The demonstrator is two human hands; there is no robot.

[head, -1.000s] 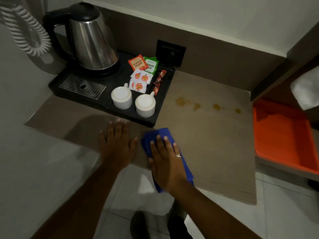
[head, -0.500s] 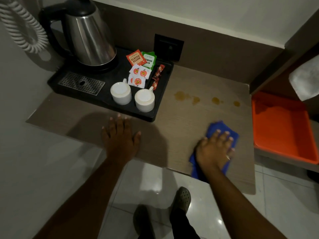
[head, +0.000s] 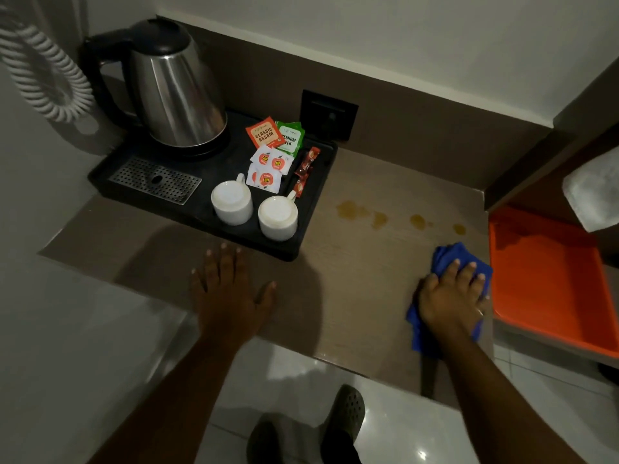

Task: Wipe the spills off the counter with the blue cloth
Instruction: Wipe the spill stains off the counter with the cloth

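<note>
The blue cloth (head: 445, 257) lies crumpled at the right end of the brown counter (head: 361, 279). My right hand (head: 450, 294) presses flat on top of it, fingers spread toward the orange tray. Several yellowish spills (head: 380, 217) dot the counter in a row behind the cloth, between the black tray and the counter's right edge. The nearest spot (head: 459, 229) sits just beyond the cloth, apart from it. My left hand (head: 231, 289) rests flat and empty on the counter near its front edge, in front of the black tray.
A black tray (head: 311, 209) at the back left holds a steel kettle (head: 174, 92), two white cups (head: 254, 209) and tea sachets (head: 274, 145). An orange tray (head: 549, 283) sits right of the counter. A wall socket (head: 330, 113) is behind. My shoe (head: 345, 416) is on the tiled floor.
My right hand has slid the blue cloth from the counter's front middle to its right end, closer to the spills. The left hand stayed put.
</note>
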